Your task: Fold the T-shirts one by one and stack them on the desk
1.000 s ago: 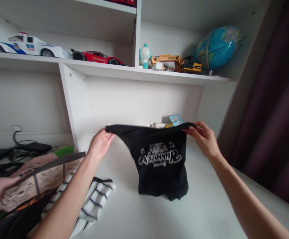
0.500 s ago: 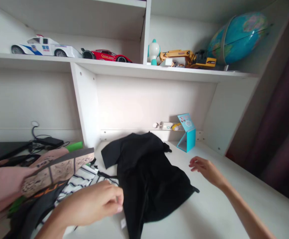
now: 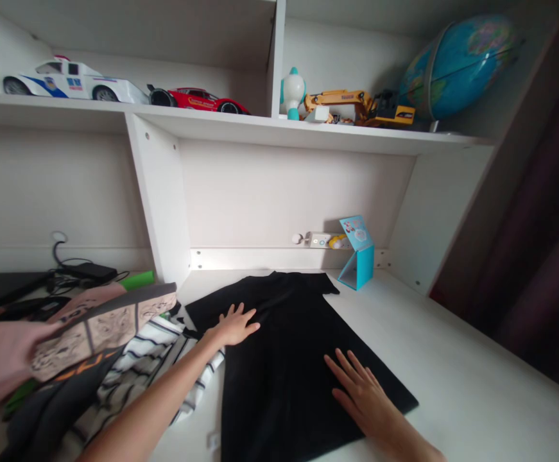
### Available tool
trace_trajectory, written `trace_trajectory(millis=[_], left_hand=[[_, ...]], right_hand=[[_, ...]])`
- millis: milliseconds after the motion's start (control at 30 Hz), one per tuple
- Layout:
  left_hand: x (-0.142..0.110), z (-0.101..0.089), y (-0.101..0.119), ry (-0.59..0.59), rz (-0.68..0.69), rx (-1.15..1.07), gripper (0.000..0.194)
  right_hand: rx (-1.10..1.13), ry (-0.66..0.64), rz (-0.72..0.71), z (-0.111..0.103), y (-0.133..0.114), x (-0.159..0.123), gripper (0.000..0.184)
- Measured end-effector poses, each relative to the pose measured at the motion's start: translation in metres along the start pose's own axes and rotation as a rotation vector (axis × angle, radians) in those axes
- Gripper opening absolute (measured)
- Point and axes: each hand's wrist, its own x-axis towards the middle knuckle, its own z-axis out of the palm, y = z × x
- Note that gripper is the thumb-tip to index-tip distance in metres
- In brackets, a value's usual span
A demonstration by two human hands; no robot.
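A black short-sleeved T-shirt [image 3: 289,366] lies spread on the white desk, its sleeves toward the back wall. My left hand [image 3: 237,325] rests on the shirt near its left sleeve, fingers spread. Lower on the right side of the shirt, my right hand [image 3: 360,391] lies with its fingers stretched out. Neither hand grips anything. A small white tag [image 3: 214,441] shows beside the shirt's lower left edge.
To the left is a heap of clothes, with a striped garment [image 3: 151,356] and a pink one [image 3: 9,359]. A blue folded card stand [image 3: 364,266] and a power strip [image 3: 320,240] are at the back. Toy cars and a globe [image 3: 457,67] occupy the shelf above.
The shirt has gone from crumpled to mostly flat and spread wider. My left hand has moved forward onto it and opened; my right hand has come down and left onto its right side.
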Motion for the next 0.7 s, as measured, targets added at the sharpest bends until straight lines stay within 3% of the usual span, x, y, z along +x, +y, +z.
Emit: trace_trajectory(millis=[167,300,400,500,700], left_hand=[[0.026,-0.006,-0.022,0.012,-0.004,-0.047,0.063],[0.043,-0.006,-0.036,0.015,0.059,-0.032,0.063],[0.054,-0.002,-0.037,0.023,0.062,-0.017,0.065],[0.061,0.001,-0.039,0.074,0.06,0.004,0.064],[0.069,-0.002,-0.055,0.105,0.008,0.046,0.066]], right_hand=[[0.017,-0.083,-0.023,0.007,0.014,-0.038,0.057],[0.094,-0.18,-0.017,-0.013,0.007,-0.045,0.057],[0.074,-0.086,0.105,-0.03,-0.008,-0.023,0.06],[0.044,-0.031,0.159,-0.031,-0.01,0.014,0.066],[0.105,-0.179,0.073,-0.035,0.019,0.066,0.072]])
